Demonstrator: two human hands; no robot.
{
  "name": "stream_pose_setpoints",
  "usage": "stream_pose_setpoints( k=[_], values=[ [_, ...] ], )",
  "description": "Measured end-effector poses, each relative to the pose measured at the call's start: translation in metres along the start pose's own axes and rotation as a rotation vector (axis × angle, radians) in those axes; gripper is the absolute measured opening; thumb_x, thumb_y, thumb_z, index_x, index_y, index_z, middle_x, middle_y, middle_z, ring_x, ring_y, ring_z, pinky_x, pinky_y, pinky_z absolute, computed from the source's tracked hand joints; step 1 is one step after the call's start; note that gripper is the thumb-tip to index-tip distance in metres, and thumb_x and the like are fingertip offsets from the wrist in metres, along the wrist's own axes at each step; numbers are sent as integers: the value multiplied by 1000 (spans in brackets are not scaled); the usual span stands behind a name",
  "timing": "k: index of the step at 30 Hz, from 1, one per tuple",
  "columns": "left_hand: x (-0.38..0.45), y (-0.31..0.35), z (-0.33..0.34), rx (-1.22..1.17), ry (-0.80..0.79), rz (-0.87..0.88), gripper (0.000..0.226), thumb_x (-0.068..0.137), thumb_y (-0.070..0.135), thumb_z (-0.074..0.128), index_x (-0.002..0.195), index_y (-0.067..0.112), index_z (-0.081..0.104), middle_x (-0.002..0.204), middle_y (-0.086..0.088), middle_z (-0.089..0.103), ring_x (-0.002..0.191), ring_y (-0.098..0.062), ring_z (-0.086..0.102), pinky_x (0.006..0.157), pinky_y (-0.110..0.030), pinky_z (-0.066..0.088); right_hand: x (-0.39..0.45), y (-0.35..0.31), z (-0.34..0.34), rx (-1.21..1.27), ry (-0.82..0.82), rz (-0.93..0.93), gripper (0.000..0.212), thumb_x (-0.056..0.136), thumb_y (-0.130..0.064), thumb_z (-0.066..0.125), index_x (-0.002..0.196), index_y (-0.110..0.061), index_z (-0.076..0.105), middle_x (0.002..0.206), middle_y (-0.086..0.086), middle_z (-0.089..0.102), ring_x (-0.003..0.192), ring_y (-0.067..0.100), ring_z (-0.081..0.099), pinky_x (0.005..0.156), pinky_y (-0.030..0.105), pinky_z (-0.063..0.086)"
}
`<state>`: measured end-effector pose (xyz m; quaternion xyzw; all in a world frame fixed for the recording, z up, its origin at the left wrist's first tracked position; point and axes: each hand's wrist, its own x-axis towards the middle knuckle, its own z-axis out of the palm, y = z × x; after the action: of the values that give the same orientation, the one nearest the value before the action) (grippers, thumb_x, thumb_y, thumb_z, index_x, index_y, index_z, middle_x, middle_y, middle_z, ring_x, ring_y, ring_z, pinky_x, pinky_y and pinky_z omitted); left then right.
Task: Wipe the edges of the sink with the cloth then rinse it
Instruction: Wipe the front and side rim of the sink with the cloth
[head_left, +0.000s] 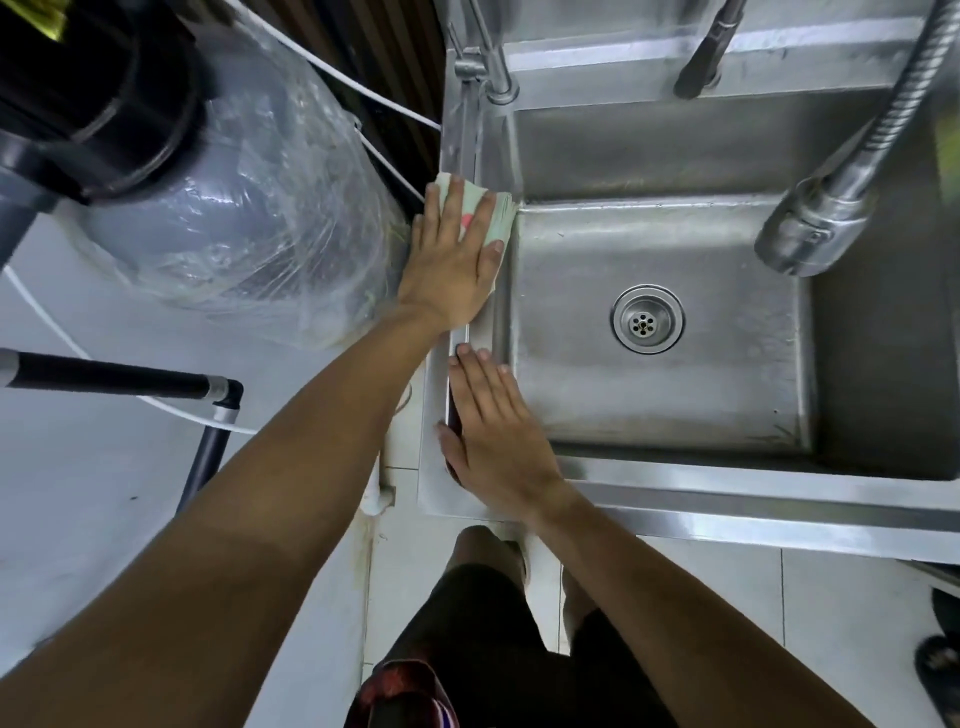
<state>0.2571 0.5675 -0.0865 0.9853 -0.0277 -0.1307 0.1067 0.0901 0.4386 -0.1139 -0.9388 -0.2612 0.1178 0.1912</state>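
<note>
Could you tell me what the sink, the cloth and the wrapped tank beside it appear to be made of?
Sink: likely brushed stainless steel, grey with dull reflections. Cloth under the left hand: soft woven fabric, pale green, matte. Tank: grey body under clear, crinkled, glossy plastic film.

1. You have two hands in view: the left hand (453, 265) and the right hand (498, 436).
2. You have one cloth (500, 213).
3. You face one sink (675, 499) with one drain (647, 319).
4. You can count one hose sprayer (815, 228) and two taps: one tap (491, 62) and a darker tap (706, 52).
5. You have one wrapped tank (234, 197) beside the sink.
</note>
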Motion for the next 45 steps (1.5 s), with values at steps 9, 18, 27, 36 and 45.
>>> stream_pose_setpoints(
  k=[9,18,27,36,45],
  values=[
    [37,-12,-13,47,15,114,62,107,47,19,165,24,15,174,-9,0,159,-34,-9,128,-52,-1,5,-3,19,-13,63,50,74,108,-49,26,164,-6,3,173,11,-3,160,24,-7,130,44,9],
    [-11,-15,-1,-11,-28,108,63,108,46,22,165,24,10,174,-7,-6,159,-31,-15,127,-49,-4,27,-41,24,46,186,302,70,108,-41,26,162,0,11,172,17,5,160,26,0,131,44,8],
    [21,-11,-16,25,-2,135,63,108,43,24,166,22,9,174,-8,-4,159,-32,-12,128,-47,-5,27,-42,18,113,228,343,64,110,-36,25,163,-4,12,173,11,5,160,20,-2,131,39,2],
    [0,-5,-1,23,-15,66,63,109,45,22,166,23,6,173,-8,-9,158,-33,-15,129,-50,-5,20,-52,17,148,204,435,70,109,-45,19,164,-6,4,173,12,-3,160,21,-9,131,38,1],
    [-104,-10,31,-183,163,202,62,104,27,41,161,5,29,171,-14,17,160,-33,8,130,-51,8,57,51,-69,457,445,427,37,100,-3,47,136,-6,57,148,11,54,147,28,40,120,47,35]
  ],
)
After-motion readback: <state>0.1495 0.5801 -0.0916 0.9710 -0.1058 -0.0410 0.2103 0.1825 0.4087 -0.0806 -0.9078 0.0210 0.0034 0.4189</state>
